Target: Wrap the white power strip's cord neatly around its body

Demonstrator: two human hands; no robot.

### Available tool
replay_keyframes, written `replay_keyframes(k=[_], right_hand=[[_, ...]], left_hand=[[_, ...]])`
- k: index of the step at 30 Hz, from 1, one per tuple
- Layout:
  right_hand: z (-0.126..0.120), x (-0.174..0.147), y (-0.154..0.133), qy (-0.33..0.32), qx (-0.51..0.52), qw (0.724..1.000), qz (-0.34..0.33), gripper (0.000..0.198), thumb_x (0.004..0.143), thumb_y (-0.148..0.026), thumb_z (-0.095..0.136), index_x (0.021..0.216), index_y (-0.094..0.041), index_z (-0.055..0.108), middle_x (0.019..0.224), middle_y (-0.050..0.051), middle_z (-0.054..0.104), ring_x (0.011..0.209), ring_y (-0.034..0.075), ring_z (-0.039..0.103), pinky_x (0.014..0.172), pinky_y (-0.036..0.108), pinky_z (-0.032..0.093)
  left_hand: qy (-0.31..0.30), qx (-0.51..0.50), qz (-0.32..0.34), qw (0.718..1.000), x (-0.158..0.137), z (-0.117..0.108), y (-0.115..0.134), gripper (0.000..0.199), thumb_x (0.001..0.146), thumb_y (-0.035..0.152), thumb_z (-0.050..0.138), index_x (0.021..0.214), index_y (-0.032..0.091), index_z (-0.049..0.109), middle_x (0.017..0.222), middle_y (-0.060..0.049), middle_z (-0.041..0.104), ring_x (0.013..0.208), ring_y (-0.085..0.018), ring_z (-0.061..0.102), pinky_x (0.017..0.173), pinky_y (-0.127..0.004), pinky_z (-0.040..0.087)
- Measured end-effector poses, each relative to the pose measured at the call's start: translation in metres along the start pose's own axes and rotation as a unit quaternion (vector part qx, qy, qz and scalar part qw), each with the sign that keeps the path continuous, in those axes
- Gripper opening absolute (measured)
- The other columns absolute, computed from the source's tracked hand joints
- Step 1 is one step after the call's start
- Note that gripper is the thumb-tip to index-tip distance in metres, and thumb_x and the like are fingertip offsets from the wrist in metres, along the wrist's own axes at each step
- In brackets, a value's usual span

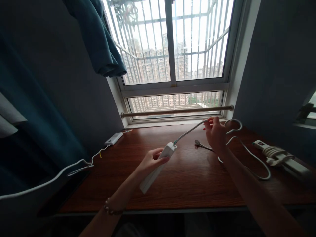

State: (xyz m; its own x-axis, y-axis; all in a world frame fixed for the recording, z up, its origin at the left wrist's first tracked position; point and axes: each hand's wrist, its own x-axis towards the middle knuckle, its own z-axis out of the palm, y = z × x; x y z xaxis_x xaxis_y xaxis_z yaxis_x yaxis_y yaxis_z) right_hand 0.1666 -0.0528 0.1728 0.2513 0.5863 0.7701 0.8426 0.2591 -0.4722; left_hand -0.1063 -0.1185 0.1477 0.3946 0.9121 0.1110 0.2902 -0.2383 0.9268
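My left hand (154,159) is wrapped round a white power strip (151,177), which is tilted above the table with its cord end up and to the right. From that end a white cord (189,131) rises to my right hand (215,133), whose fingers pinch it. Beyond the right hand the cord loops and curves over the table's right side. A dark plug (197,143) on a cord lies left of my right wrist; the forearm hides part of the cord. Sockets on the held strip do not show clearly.
On the right of the brown wooden table (182,187) lies another power strip (296,164) with its cord wound round it. A white box-like device (114,139) with a cord sits at the back left. A rail (177,112) crosses the window; a blue curtain (98,42) hangs left.
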Motion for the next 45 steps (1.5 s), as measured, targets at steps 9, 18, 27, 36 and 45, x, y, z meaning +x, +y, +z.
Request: replay_keyframes(k=[9,18,27,36,45], right_hand=[[0.065,0.035,-0.001,0.070,0.136,0.978,0.141,0.039,0.090,-0.047,0.033,0.093,-0.015,0.056,0.082,0.011,0.069,0.059,0.017,0.064,0.059,0.025,0.042],[0.056,0.051,0.024,0.052,-0.026,0.989,0.138,0.041,0.090,-0.044,0.035,0.092,-0.016,0.065,0.075,0.012,0.068,0.063,0.021,0.061,0.063,0.029,0.040],[0.072,0.031,-0.023,-0.248,-0.147,0.952,-0.102,0.035,0.087,-0.039,0.043,0.076,-0.020,0.070,0.077,0.011,0.068,0.073,0.021,0.061,0.060,0.027,0.036],[0.042,0.028,-0.032,-0.275,0.060,0.931,-0.233,0.036,0.079,-0.046,0.054,0.059,-0.018,0.065,0.050,0.000,0.054,0.050,0.009,0.044,0.054,0.023,0.027],[0.104,0.031,-0.019,-0.346,0.224,0.905,-0.107,0.034,0.081,-0.044,0.047,0.071,-0.015,0.059,0.062,0.002,0.056,0.056,0.013,0.051,0.051,0.024,0.041]], left_hand=[[-0.236,-0.384,-0.117,0.885,0.003,0.010,-0.016,0.053,0.062,0.044,0.062,0.103,0.010,0.059,0.085,-0.013,0.061,0.064,-0.019,0.058,0.055,-0.030,0.047],[-0.154,-0.141,-0.077,0.975,0.062,-0.016,0.004,0.043,0.060,0.034,0.070,0.096,0.014,0.057,0.079,-0.006,0.060,0.063,-0.014,0.055,0.055,-0.025,0.042],[0.340,0.286,0.133,0.886,0.120,-0.016,0.029,0.062,0.063,0.044,0.068,0.118,0.023,0.049,0.091,-0.004,0.061,0.076,-0.020,0.057,0.063,-0.030,0.042],[0.194,0.579,0.199,0.767,0.119,-0.034,0.008,0.055,0.062,0.020,0.070,0.115,0.029,0.056,0.093,-0.006,0.060,0.088,-0.026,0.055,0.082,-0.041,0.033],[-0.072,0.231,0.232,0.942,0.111,-0.045,0.017,0.072,0.054,0.035,0.077,0.121,0.020,0.053,0.109,-0.007,0.062,0.095,-0.023,0.057,0.083,-0.031,0.042]])
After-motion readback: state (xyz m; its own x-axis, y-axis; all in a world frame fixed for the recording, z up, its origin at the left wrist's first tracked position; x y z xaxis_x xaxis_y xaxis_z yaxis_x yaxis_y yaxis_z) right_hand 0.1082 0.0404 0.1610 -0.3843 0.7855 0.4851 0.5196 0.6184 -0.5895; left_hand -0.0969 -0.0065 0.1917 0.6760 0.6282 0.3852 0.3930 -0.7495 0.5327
